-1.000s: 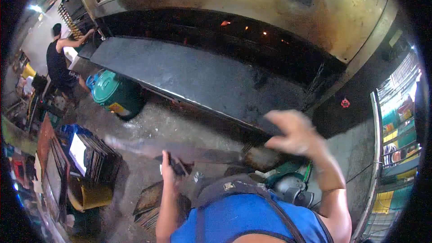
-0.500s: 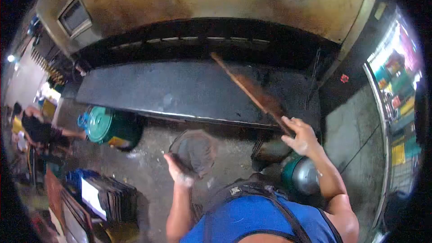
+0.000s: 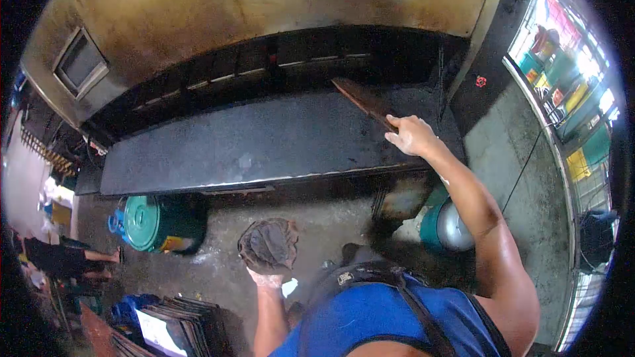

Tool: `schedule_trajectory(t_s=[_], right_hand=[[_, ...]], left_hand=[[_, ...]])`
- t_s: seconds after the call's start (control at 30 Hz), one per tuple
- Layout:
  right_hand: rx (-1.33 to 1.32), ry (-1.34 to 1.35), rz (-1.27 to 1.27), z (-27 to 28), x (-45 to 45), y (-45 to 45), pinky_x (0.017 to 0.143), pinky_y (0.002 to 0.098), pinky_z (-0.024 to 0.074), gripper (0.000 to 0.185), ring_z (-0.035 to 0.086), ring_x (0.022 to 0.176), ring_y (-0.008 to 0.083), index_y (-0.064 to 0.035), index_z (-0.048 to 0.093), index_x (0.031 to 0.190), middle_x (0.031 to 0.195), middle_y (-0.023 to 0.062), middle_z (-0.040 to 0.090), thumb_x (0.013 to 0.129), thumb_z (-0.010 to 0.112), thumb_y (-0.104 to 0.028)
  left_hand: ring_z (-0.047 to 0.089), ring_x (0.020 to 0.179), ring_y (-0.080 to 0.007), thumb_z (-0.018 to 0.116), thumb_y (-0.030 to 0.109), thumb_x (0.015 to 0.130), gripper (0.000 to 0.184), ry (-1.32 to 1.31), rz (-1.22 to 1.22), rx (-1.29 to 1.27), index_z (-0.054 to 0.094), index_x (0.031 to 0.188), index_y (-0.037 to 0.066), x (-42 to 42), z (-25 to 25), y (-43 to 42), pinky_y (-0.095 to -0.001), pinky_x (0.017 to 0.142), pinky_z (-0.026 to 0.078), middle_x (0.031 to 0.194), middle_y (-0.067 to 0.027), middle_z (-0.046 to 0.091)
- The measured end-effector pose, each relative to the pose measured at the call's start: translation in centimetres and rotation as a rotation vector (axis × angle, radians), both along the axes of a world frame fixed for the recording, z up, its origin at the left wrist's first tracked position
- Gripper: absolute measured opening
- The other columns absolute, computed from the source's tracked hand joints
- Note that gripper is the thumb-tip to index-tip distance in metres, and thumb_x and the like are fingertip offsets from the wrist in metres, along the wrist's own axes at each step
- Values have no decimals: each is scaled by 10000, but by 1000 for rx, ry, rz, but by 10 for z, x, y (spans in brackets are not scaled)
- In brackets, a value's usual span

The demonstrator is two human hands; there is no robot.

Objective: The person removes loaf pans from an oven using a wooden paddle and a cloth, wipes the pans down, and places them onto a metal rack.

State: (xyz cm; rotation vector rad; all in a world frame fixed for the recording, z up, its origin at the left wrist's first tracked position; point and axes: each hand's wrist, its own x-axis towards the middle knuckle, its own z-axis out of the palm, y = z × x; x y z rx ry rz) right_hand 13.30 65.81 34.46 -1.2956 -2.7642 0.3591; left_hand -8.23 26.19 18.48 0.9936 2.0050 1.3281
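My right hand (image 3: 411,135), dusted with white powder, grips one end of a dark brown flat baking tray (image 3: 362,100). The tray is seen nearly edge-on, tilted above the right part of a long black metal shelf (image 3: 245,139). Lower down, my left hand (image 3: 266,279) carries a crumpled, dark grey-brown cloth (image 3: 268,246). That cloth covers most of the fingers, and white powder shows near the wrist.
Behind the shelf rises a stained oven front (image 3: 178,20) with a dark slot. A green lidded drum (image 3: 143,223) and a silver-and-green cylinder (image 3: 455,226) stand below. Stacked dark trays (image 3: 192,324) are at lower left. Farther left is another person (image 3: 59,256).
The tray in my right hand has moved up over the shelf and appears shorter. My left hand has turned, bringing the cloth above it into clearer view. The camera view has shifted.
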Motion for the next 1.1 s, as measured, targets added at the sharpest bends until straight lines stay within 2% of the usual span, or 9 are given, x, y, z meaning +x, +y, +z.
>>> schedule_trajectory(t_s=[0.03,0.07,0.13,0.43,0.53,0.8,0.93,1.03,1.1], right_hand=[[23,-42,-13,3,-2,-4,900,495,509,531,634,989,447,-127,565,1337,1072,249,666,867,623,-366],[23,-39,-10,1,-1,-1,900,495,509,531,634,989,447,-127,565,1337,1072,249,666,867,623,-366],[8,-51,14,-1,-2,12,922,488,504,519,628,1018,441,-127,586,1316,1106,250,658,867,620,-386],[-47,-68,54,37,3,41,994,459,472,490,597,1132,394,-90,610,1278,1211,225,628,898,579,-399],[-119,-74,59,60,3,53,985,440,479,462,596,1132,385,-58,672,1163,1201,201,639,864,614,-406],[-116,-209,76,107,-28,70,999,396,456,553,597,1158,357,-65,616,1272,1230,193,635,838,663,-405],[25,-128,-7,24,-69,46,932,483,490,451,612,1059,400,-31,646,1168,1103,221,664,875,611,-371],[24,-14,-131,-20,-60,-15,913,505,492,525,609,1019,449,-55,502,1361,1138,271,605,941,539,-370],[36,-15,-238,-27,-66,-32,921,482,492,545,547,1117,425,-60,493,1373,1169,250,586,940,549,-386]], left_hand=[[359,1394,-286,404,538,943,635,482,8,-259,409,1457,165,-1,0,0,-478,1153,273,1507,-58,408],[352,1395,-290,385,537,939,641,-300,114,171,415,1448,149,3,0,-1,-470,1160,254,1494,-60,426],[345,1396,-293,366,536,936,648,-1080,216,608,421,1440,133,10,-2,-1,-462,1168,235,1481,-63,443],[412,1345,-297,352,502,966,600,-1126,246,633,396,1445,143,52,16,16,-481,1101,349,1477,-76,441],[402,1354,-289,368,486,965,592,-845,157,474,403,1447,144,55,21,19,-471,1123,317,1483,-74,436],[404,1353,-268,478,512,901,650,-1442,-200,621,443,1424,127,7,71,111,-434,1160,243,1445,-60,477],[386,1359,-265,493,494,893,624,-947,-227,514,469,1404,136,-33,52,129,-431,1162,236,1446,-82,469],[464,1284,-335,437,467,943,534,-1497,-4,545,521,1340,120,-67,61,142,-500,1078,375,1374,-116,527],[483,1262,-351,422,467,953,531,-1412,-53,544,522,1335,111,-96,65,149,-506,1055,400,1356,-125,539]])
